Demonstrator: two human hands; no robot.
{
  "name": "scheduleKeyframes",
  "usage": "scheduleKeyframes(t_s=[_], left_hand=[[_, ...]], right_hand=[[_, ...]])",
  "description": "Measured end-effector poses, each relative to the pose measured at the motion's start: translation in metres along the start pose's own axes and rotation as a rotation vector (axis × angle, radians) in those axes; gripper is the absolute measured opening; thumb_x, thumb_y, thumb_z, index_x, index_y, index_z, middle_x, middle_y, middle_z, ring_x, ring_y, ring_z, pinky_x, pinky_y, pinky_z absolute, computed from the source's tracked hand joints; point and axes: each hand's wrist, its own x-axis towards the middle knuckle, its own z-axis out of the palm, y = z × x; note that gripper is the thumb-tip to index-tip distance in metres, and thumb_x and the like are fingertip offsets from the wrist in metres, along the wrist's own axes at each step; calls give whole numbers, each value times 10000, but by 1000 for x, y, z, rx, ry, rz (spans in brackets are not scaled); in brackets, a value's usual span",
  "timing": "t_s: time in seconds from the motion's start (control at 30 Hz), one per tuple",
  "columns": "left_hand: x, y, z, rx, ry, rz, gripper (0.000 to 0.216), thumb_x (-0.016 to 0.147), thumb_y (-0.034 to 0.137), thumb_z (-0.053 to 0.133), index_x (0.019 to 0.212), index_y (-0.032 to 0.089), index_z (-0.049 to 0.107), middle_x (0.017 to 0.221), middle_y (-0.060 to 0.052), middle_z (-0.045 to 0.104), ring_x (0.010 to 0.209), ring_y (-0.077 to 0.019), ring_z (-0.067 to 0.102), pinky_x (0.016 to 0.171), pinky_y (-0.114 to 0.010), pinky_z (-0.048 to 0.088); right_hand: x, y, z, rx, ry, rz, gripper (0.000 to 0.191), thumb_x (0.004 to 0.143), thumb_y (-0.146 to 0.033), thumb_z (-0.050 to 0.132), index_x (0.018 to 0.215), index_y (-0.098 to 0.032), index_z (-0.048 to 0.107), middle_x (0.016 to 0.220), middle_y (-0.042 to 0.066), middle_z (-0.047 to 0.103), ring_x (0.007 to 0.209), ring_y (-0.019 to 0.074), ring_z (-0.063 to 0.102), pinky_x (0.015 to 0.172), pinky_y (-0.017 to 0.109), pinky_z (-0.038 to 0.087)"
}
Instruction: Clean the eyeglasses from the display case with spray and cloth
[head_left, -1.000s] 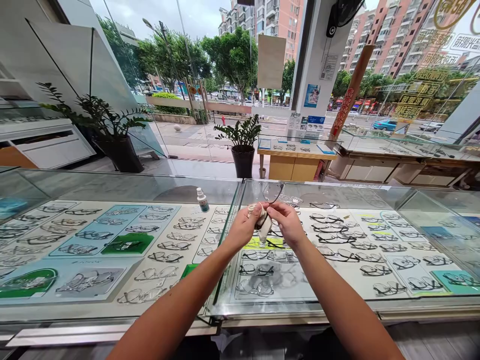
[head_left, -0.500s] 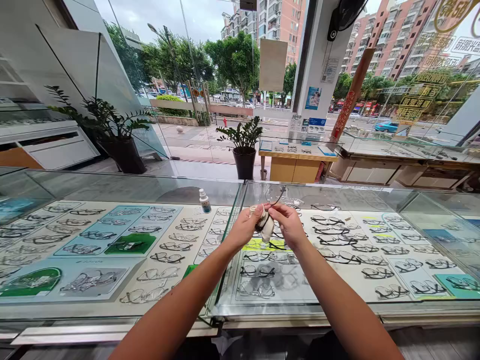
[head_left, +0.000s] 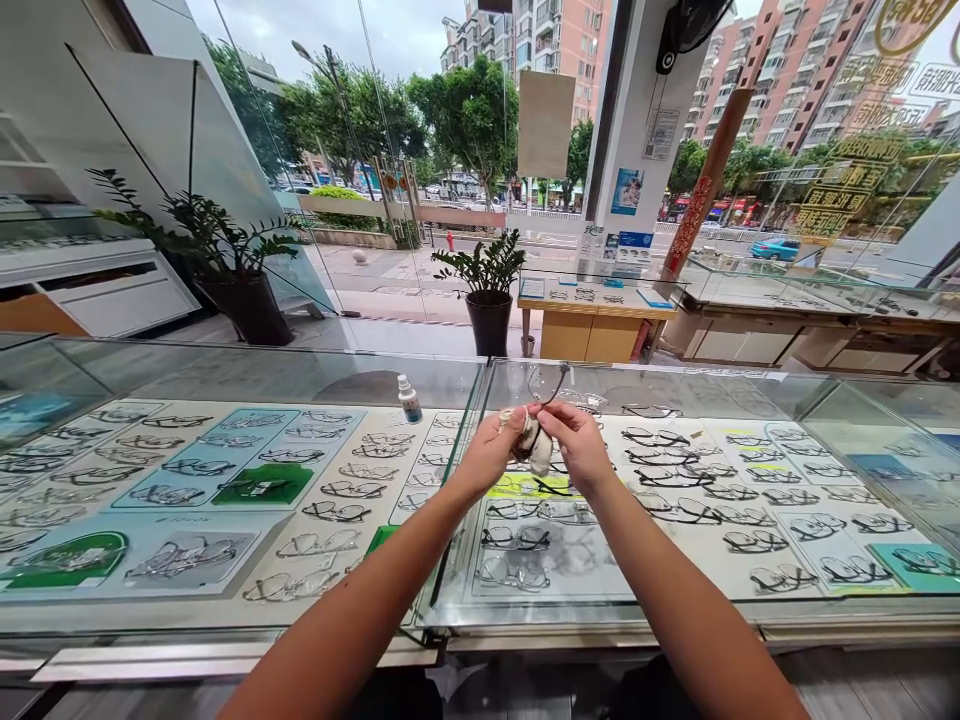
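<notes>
My left hand (head_left: 489,452) is closed on a bunched whitish cloth (head_left: 541,456), held up over the glass counter. A pair of eyeglasses (head_left: 556,386) is between my hands, one dark temple arm pointing up and away from me. My right hand (head_left: 577,442) pinches the eyeglasses close to the base of that arm, its fingertips nearly meeting those of my left hand. Cloth and fingers hide most of the frame and the lenses.
Under my hands, a glass display case (head_left: 525,603) holds rows of eyeglasses. A small white bottle (head_left: 409,400) stands on the left case's glass top. Beyond are a potted plant (head_left: 489,325) and a wooden display table (head_left: 589,333).
The eyeglasses have turned slightly, and the hanging end of the cloth has shifted a little to the right and up. Both hands keep their hold in nearly the same place.
</notes>
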Motion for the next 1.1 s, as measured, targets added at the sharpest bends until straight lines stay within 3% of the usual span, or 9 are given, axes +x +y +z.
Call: scheduleKeyframes(t_s=[0.1,0.2,0.4,0.5,0.67,0.73,0.83,0.93,1.1], left_hand=[[-2,5,-3,-41,-125,-61,638,845,662,816,1272,193,744,1044,-85,743,912,-197,661,831,-305,527],[-5,6,0,-33,-118,-109,735,797,624,876,1367,196,701,988,-53,723,804,-152,625,732,-265,501],[-2,0,5,74,105,4,680,858,788,711,1100,158,788,860,-50,718,777,-168,611,734,-291,509],[0,3,3,59,72,-30,674,871,807,676,1066,172,792,832,-58,724,781,-190,626,745,-311,517],[-2,7,2,-48,-87,-91,658,775,650,881,1232,195,752,1002,-69,754,856,-187,656,769,-290,516],[-2,5,3,-62,-59,-96,678,769,643,889,1250,189,740,935,-44,736,784,-159,629,726,-270,496],[-2,1,5,-26,52,-48,629,826,729,792,1105,166,764,840,-40,711,787,-170,629,729,-276,492],[0,-1,7,-6,69,-59,626,869,785,699,977,171,748,765,-40,690,748,-183,626,698,-285,485],[9,-3,-5,-48,131,-35,584,877,766,699,973,191,672,832,-24,685,727,-161,595,715,-289,495]], right_hand=[[2,-3,-3,42,40,17,305,786,-498,905,949,-246,850,1095,64,824,1040,255,734,997,394,567],[3,-4,-3,54,40,35,333,770,-524,909,935,-243,839,1048,60,825,984,250,733,944,388,577],[0,-2,4,-11,9,20,334,742,-526,922,879,-241,814,917,34,795,893,210,692,899,352,553],[1,-3,3,0,14,24,322,744,-509,925,893,-242,825,942,36,800,912,209,696,918,351,552],[2,-5,-1,74,62,63,327,733,-506,934,891,-246,815,1018,48,819,965,235,718,937,380,574],[2,-6,0,60,54,61,325,734,-513,932,881,-250,809,1007,44,817,940,231,716,925,381,576],[1,-4,3,-4,20,26,320,745,-518,924,876,-248,814,979,39,810,908,217,704,931,373,567],[1,-4,5,-21,16,10,315,741,-510,925,871,-243,821,984,42,811,929,222,708,952,375,561],[5,-14,-6,50,131,-36,273,771,-455,887,924,-241,814,1082,59,820,967,216,695,954,367,549]])
